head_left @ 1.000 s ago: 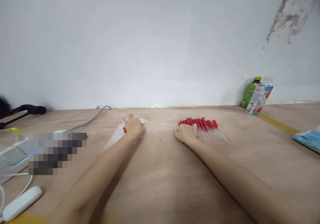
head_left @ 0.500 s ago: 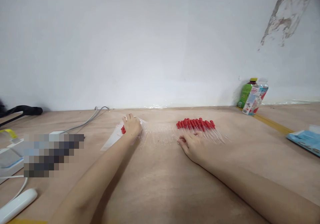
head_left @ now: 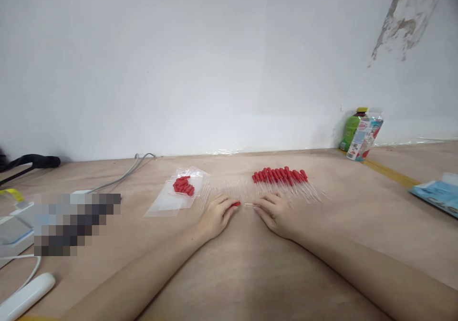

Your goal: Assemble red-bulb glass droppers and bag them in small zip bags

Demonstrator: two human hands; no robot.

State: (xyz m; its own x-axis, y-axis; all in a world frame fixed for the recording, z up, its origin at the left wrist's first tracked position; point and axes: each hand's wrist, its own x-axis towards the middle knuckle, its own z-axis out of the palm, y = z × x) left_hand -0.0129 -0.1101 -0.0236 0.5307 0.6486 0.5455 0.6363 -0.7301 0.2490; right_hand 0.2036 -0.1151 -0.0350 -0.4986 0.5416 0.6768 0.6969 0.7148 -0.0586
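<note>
Between thumb and fingers, my left hand (head_left: 216, 214) pinches a red rubber bulb (head_left: 235, 203). My right hand (head_left: 275, 212), also closed, grips a thin clear dropper tube (head_left: 248, 204) whose end points at the bulb with a small gap between them. Behind my hands lies a row of loose clear tubes (head_left: 229, 186). Beyond my right hand, several droppers with red bulbs (head_left: 281, 175) lie side by side, bulbs toward the wall. More loose red bulbs (head_left: 183, 186) are heaped on a clear plastic bag (head_left: 162, 207) at the left.
A green bottle (head_left: 348, 132) and a printed carton-like bottle (head_left: 365, 137) stand by the wall at right. A blue packet (head_left: 436, 199) lies at the far right. On the left are a grey cable (head_left: 125, 172), a white power strip (head_left: 14, 235) and a white device (head_left: 28, 295).
My left hand has come from the bulb heap on the bag to the middle, now with a red bulb. My right hand stays nearly in place, its tube now pointing left at the bulb.
</note>
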